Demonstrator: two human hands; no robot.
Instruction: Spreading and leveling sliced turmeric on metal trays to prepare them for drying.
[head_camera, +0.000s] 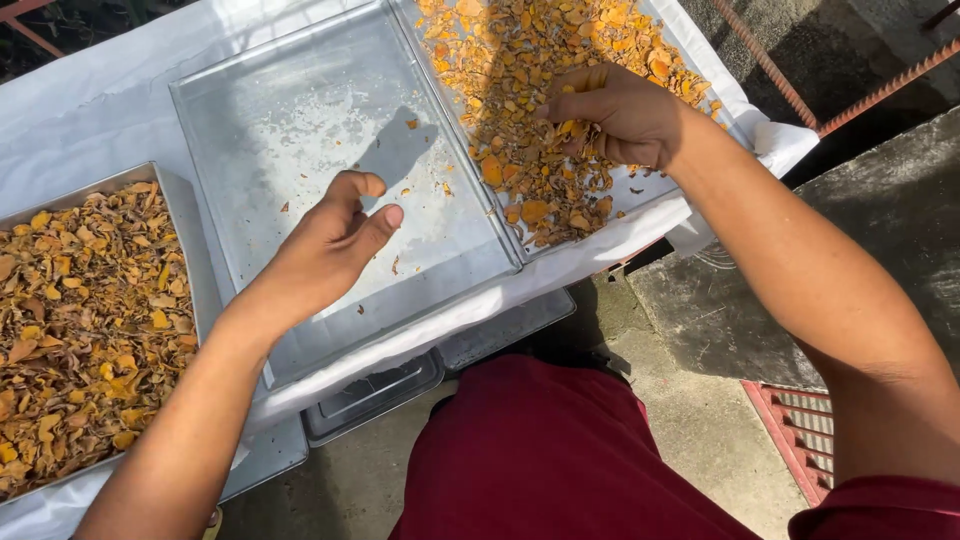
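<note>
Three shallow metal trays lie side by side on a white cloth. The right tray (640, 190) holds many dried orange slices (510, 60). My right hand (615, 110) rests in that pile with fingers curled around some slices. The middle tray (240, 110) is almost bare, with only a few crumbs. My left hand (335, 245) hovers above its near half, fingers loosely curled, thumb against the forefinger; I cannot see anything in it. The left tray (180, 215) is full of darker brown and orange dried pieces (85, 330).
The white cloth (90, 110) covers the surface under the trays. More stacked metal trays (380, 390) show beneath the front edge. Concrete floor (690, 410), a red grate (805, 430) and rusty rods (870, 90) lie to the right. My dark red clothing (560, 460) fills the bottom.
</note>
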